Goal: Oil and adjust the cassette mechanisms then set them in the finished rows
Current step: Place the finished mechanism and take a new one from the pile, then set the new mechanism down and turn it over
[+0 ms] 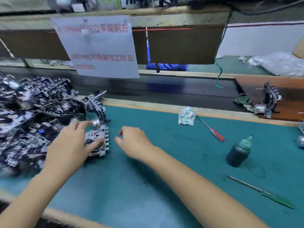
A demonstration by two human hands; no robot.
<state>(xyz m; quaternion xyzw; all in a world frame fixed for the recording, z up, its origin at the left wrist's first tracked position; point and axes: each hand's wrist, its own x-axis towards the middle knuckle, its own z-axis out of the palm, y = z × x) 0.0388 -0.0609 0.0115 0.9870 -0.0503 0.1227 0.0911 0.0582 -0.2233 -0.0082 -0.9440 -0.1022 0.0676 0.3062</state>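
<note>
A white and metal cassette mechanism (pixel 98 134) lies on the green mat (pixel 164 162) at the edge of a big pile of mechanisms (pixel 32 116) on the left. My left hand (pixel 72 143) grips it, fingers over its top and thumb on its lower face. My right hand (pixel 133 140) hovers just right of it with loosely curled fingers, holding nothing. A dark oil bottle (pixel 239 153) with a green nozzle stands at the right. A red-handled screwdriver (pixel 212 130) and a green-handled screwdriver (pixel 263 193) lie on the mat.
A crumpled white tissue (pixel 186 116) lies near the mat's far edge. One mechanism (pixel 266 101) sits on a brown board (pixel 287 86) at the far right. A paper notice (pixel 98 46) hangs ahead above a dark conveyor belt (pixel 164 89). A green cord (pixel 219 71) dangles.
</note>
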